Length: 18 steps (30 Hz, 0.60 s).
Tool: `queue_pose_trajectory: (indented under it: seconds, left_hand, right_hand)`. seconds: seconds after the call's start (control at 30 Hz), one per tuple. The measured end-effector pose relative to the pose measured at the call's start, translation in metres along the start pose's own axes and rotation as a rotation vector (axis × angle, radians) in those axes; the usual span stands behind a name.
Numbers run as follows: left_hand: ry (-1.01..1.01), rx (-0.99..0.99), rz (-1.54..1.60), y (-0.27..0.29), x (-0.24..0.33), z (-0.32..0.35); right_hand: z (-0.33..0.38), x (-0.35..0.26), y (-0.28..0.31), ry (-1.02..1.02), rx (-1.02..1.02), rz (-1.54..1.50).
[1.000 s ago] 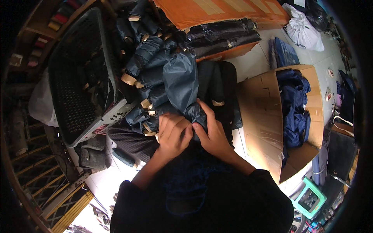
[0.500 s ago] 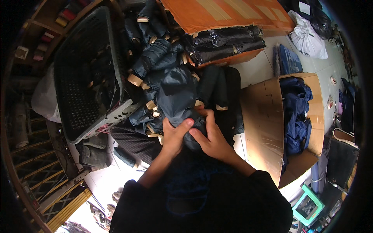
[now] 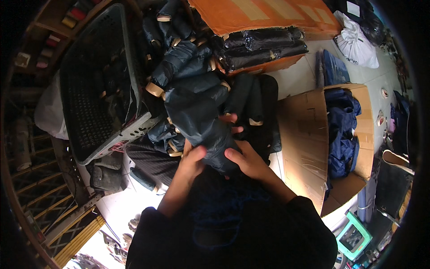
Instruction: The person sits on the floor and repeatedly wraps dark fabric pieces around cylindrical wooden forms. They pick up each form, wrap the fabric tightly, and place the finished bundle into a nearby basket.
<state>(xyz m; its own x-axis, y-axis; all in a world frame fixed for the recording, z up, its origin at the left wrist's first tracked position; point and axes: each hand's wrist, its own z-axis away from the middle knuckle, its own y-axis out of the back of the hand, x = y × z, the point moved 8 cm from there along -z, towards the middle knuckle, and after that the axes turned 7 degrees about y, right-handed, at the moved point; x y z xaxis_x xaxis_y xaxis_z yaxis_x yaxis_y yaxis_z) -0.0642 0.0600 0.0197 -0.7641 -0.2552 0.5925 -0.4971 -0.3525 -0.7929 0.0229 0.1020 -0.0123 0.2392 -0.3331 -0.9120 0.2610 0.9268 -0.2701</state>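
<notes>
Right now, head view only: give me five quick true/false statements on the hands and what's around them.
1. Both hands grip one dark rolled bundle. True: left hand and right hand clasp its lower end.
2. The plastic basket lies to the person's right. False: it is on the left.
3. The open cardboard box holds blue cloth. True.
4. The white bag sits inside the basket. False: it lies on the floor, upper right.
5. The right hand is free. False: it holds the bundle.

Open brown cardboard box (image 3: 309, 148) holding blue cloth at right, flat orange carton (image 3: 264, 13) at top.
</notes>
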Motion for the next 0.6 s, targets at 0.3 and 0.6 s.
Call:
queue_pose_trajectory:
  seconds: [0.3, 0.6]
  left_hand:
    - [0.004, -0.174, -0.131, -0.005, -0.006, -0.002]
    - [-0.009, -0.104, -0.290, -0.007, 0.012, -0.005]
  right_hand:
    - [0.002, -0.010, -0.001, 0.044, 0.115, -0.105]
    - [-0.012, -0.023, 0.000, 0.184, 0.163, 0.050]
